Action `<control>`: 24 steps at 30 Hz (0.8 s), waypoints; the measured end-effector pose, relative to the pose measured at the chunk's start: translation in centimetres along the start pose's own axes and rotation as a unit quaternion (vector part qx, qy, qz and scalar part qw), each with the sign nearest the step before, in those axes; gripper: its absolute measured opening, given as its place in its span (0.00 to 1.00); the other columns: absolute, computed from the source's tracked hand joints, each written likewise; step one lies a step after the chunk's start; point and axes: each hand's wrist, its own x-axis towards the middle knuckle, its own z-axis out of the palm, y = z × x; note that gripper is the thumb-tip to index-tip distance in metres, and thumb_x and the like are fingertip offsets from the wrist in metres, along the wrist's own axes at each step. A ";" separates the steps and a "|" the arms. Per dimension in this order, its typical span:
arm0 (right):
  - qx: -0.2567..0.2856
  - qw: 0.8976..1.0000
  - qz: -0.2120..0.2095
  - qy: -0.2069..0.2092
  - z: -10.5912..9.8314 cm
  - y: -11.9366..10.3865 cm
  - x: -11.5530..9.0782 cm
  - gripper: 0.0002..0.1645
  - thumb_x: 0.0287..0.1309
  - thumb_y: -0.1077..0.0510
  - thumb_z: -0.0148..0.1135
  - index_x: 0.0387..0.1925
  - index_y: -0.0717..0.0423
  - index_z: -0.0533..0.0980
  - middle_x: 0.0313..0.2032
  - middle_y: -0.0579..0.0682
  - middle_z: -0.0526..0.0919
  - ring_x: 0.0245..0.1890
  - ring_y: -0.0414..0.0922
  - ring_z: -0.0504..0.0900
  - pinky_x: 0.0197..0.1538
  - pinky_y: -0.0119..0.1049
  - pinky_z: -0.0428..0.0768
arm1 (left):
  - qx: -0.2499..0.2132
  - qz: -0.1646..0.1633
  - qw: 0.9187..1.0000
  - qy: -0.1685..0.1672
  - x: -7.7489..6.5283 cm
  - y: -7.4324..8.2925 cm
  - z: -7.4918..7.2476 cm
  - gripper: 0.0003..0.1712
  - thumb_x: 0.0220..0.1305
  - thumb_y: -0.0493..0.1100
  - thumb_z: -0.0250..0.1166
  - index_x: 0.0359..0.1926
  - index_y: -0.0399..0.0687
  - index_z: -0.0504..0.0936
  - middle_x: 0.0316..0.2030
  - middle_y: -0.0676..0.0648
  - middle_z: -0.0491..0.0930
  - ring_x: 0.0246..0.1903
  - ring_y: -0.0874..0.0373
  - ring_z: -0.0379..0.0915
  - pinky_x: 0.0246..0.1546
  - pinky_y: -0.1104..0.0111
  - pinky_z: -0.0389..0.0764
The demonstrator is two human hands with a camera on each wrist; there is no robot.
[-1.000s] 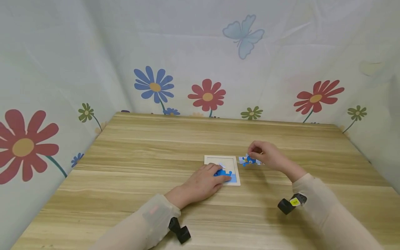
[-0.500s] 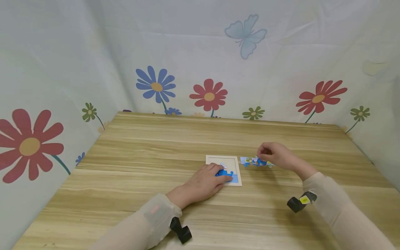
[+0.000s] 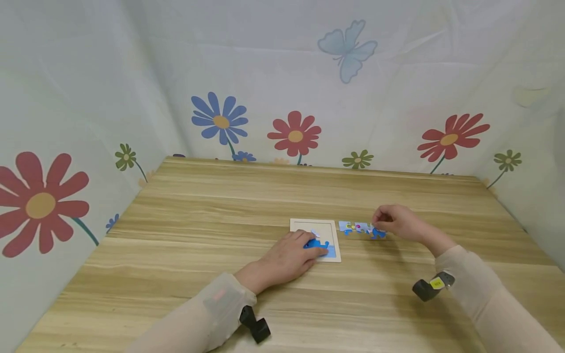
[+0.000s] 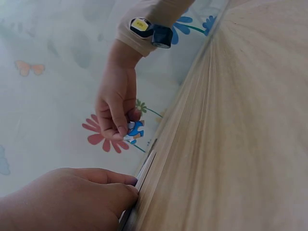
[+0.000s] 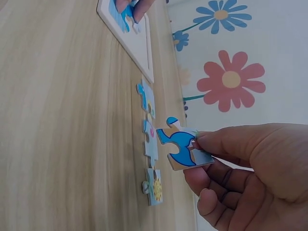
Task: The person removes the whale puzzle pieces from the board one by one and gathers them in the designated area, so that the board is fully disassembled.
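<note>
My right hand (image 3: 399, 223) pinches a jigsaw piece (image 5: 182, 148) between thumb and fingers. The piece has a blue shape on a pale and tan ground, and is held above the table beside a row of loose pieces. Three of those lie in the right wrist view: one piece (image 5: 147, 98) nearest the frame, a middle piece (image 5: 150, 143), and a piece with a yellow sun-like print (image 5: 154, 187). My left hand (image 3: 282, 257) rests on the square wooden puzzle frame (image 3: 338, 249), fingers extended over blue pieces (image 3: 319, 244) inside it. Its palm hides the frame's left side.
The wooden table (image 3: 220, 196) has a plain grain surface. Behind it hangs a pale curtain (image 3: 265, 59) printed with flowers and a butterfly. Black wrist cameras sit on the left sleeve (image 3: 194, 309) and the right sleeve (image 3: 472, 279).
My right hand has moved to the right along the loose pieces, carrying the pinched jigsaw piece and uncovering more of the row. The left hand stays on the frame.
</note>
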 end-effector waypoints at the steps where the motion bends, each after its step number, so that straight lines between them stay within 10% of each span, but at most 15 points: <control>1: 0.002 1.000 0.000 -0.003 0.0 0.2 -0.1 0.05 0.63 0.62 0.59 0.35 0.63 0.76 0.28 0.49 0.78 0.27 0.36 0.69 0.30 0.28 0.70 | 0.001 0.001 1.000 0.001 0.0 0.0 0.0 0.20 0.72 0.51 0.53 0.63 0.67 0.73 0.61 0.48 0.73 0.62 0.54 0.67 0.65 0.60 0.68; 24: 0.005 1.000 0.013 -0.027 0.7 2.8 -0.8 0.02 0.61 0.66 0.58 0.33 0.62 0.76 0.26 0.47 0.76 0.26 0.34 0.69 0.30 0.27 0.69 | -0.004 -0.004 1.000 -0.005 -0.1 0.0 0.0 0.21 0.72 0.51 0.52 0.63 0.67 0.73 0.61 0.48 0.73 0.62 0.54 0.67 0.65 0.60 0.68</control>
